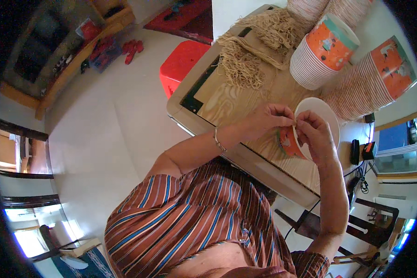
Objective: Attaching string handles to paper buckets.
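An orange and green paper bucket [289, 142] lies tilted on the wooden tabletop, its round white mouth [331, 121] facing right. At its rim my left hand [274, 118] is closed in a pinch, with thumb and forefinger on a small tan bit of twine. My right hand [316, 133] meets it there, fingertips pinched on the same twine, its other fingers curled over the bucket's mouth. Most of the twine is hidden by my fingers. Beyond my hands, loose tan twine [243, 65] lies in a tangled heap, with a second bunch [273, 30] behind it.
Behind the bucket rises a nested stack of similar buckets [312, 65]. Another stack [363, 88], draped with tan strands, leans at the right. A red stool [183, 65] stands by the table's left edge. Black cables [363, 178] and a dark chair [370, 222] are at right.
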`<action>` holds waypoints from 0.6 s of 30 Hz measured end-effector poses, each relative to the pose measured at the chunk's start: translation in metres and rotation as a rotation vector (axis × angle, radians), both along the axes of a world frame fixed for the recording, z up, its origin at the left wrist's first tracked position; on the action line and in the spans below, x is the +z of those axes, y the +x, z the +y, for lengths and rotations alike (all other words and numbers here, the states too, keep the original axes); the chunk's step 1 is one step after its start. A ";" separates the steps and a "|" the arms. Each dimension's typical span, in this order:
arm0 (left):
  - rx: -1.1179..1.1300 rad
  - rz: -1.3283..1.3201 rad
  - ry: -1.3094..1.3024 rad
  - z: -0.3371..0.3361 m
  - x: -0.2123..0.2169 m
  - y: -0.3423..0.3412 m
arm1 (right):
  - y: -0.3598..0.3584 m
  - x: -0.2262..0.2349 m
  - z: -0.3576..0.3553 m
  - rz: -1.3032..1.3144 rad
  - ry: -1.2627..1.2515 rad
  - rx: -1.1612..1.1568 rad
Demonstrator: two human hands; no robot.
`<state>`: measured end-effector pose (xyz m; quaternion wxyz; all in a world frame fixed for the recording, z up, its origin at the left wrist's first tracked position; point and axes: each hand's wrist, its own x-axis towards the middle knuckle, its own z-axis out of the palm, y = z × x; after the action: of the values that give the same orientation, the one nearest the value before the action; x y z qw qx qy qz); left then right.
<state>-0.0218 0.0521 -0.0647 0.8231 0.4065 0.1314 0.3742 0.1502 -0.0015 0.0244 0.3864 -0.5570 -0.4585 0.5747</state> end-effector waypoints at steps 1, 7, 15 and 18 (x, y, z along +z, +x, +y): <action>-0.026 -0.020 -0.009 0.001 0.001 0.000 | 0.000 0.000 0.000 0.002 0.000 -0.003; -0.060 0.197 0.296 0.012 0.012 -0.010 | -0.005 0.003 -0.004 -0.169 0.116 0.010; -0.009 0.301 0.428 0.013 0.017 -0.008 | -0.011 -0.002 -0.004 -0.256 0.231 -0.103; -0.011 0.266 0.279 0.005 0.019 -0.007 | -0.015 0.005 -0.008 -0.322 0.228 -0.106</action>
<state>-0.0288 0.0573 -0.0461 0.7362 0.5631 0.1838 0.3273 0.1351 -0.0099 0.0294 0.3985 -0.6177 -0.5465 0.4012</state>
